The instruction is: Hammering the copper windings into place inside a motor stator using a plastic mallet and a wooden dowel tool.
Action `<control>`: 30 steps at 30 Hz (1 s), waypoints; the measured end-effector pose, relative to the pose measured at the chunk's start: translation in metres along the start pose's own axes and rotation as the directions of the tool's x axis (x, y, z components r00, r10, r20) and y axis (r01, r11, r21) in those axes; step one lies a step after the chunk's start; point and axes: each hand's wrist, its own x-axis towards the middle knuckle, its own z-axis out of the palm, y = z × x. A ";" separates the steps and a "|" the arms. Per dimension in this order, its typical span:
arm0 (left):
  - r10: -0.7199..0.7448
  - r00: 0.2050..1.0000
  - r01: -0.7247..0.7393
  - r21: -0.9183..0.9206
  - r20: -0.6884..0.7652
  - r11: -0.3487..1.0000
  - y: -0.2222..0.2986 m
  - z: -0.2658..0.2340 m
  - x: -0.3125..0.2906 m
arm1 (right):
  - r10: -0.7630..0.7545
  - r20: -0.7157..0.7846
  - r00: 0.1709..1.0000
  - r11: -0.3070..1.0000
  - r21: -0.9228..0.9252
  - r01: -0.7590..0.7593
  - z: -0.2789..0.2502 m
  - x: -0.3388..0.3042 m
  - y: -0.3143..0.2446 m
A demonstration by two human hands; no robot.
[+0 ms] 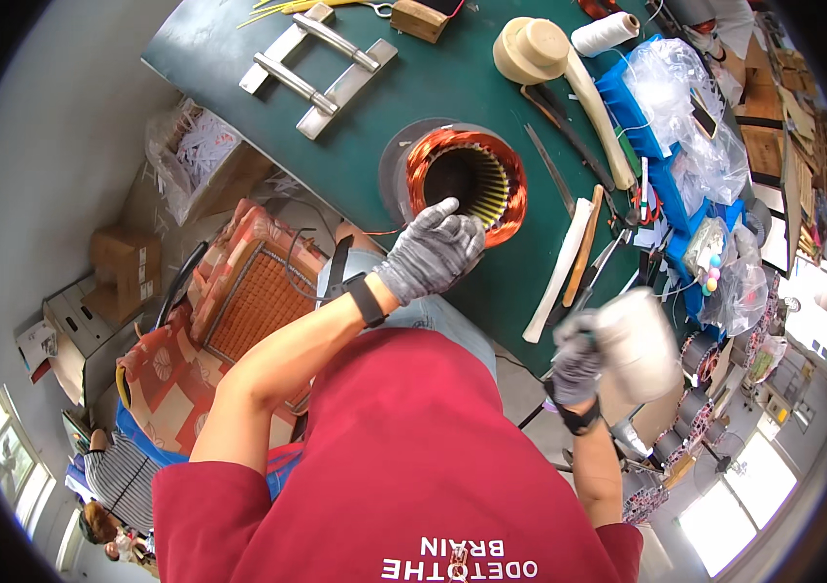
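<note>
My left hand (436, 251), in a grey glove, rests at the near rim of a motor stator (503, 223), its fingers loosely apart and holding nothing I can see. The stator stands on end, with a ring of copper windings around a hollow core lined with yellowish strips. A thin orange wire (381, 233) runs out from it beside my left wrist. Off the table's right side, my right hand (576, 364), gloved too, is closed on a pale blocky thing with rounded corners (639, 342). Motion blurs that thing, and its exact kind does not show.
On the green table (336, 165) lie a metal frame with two bars (319, 68), a cream mallet (535, 49), a white thread spool (606, 34), scissors (551, 170) and long pale sticks (564, 267). Blue bins (661, 185) with plastic bags line the right. A cushioned chair (248, 301) stands left.
</note>
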 end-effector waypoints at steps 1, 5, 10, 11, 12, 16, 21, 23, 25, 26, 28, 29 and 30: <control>0.062 0.998 -0.062 -0.005 0.003 0.998 -0.004 -0.001 0.001 | -0.272 -0.257 0.928 0.895 -0.421 0.146 0.027 0.038 -0.067; 0.247 0.969 -0.223 -0.328 0.033 0.918 -0.055 -0.008 0.008 | 0.157 -0.004 0.988 0.878 -0.457 -0.142 0.009 0.048 -0.043; -0.153 0.977 0.187 -0.255 0.148 0.949 -0.007 -0.023 0.015 | 0.121 -0.214 0.969 0.993 0.017 -0.120 -0.077 0.108 -0.106; -0.273 0.957 0.289 -0.215 0.100 0.933 0.008 -0.020 0.016 | 0.157 -0.286 0.945 0.922 0.387 -0.036 -0.081 0.109 -0.113; -0.300 0.952 0.306 -0.214 0.061 0.928 0.017 -0.018 0.017 | 0.185 -0.348 0.919 0.858 0.514 0.022 -0.075 0.111 -0.130; -0.237 0.971 0.221 -0.276 -0.026 0.935 0.006 -0.012 0.017 | 0.149 -0.375 0.915 0.890 0.454 0.041 0.010 0.079 -0.076; -0.051 0.999 0.047 -0.310 -0.003 0.949 -0.022 -0.017 0.005 | 0.187 -0.065 0.980 0.956 -0.218 -0.197 -0.030 0.094 -0.074; -0.017 0.999 0.007 -0.313 -0.027 0.950 -0.031 -0.020 0.004 | -0.045 -0.299 0.953 0.989 0.120 0.084 -0.033 0.103 -0.090; 0.066 0.996 -0.083 -0.392 -0.057 0.916 -0.044 -0.020 0.007 | 0.118 -0.466 0.877 0.992 0.024 -0.121 0.002 0.076 -0.047; 0.098 0.995 -0.102 -0.398 -0.029 0.912 -0.050 -0.020 0.006 | 0.139 -0.351 0.926 0.989 0.007 -0.146 0.025 0.073 -0.038; 0.170 0.985 -0.170 -0.435 -0.040 0.884 -0.066 -0.019 0.012 | 0.171 -0.216 0.961 0.976 -0.095 -0.195 0.056 0.066 -0.014; 0.217 0.976 -0.209 -0.468 -0.038 0.859 -0.074 -0.024 0.010 | 0.179 -0.190 0.965 0.964 -0.163 -0.210 0.060 0.062 -0.002; 0.242 0.970 -0.209 -0.451 0.015 0.868 -0.083 -0.025 0.006 | 0.309 -0.169 0.936 0.948 -0.024 -0.317 0.058 0.065 0.003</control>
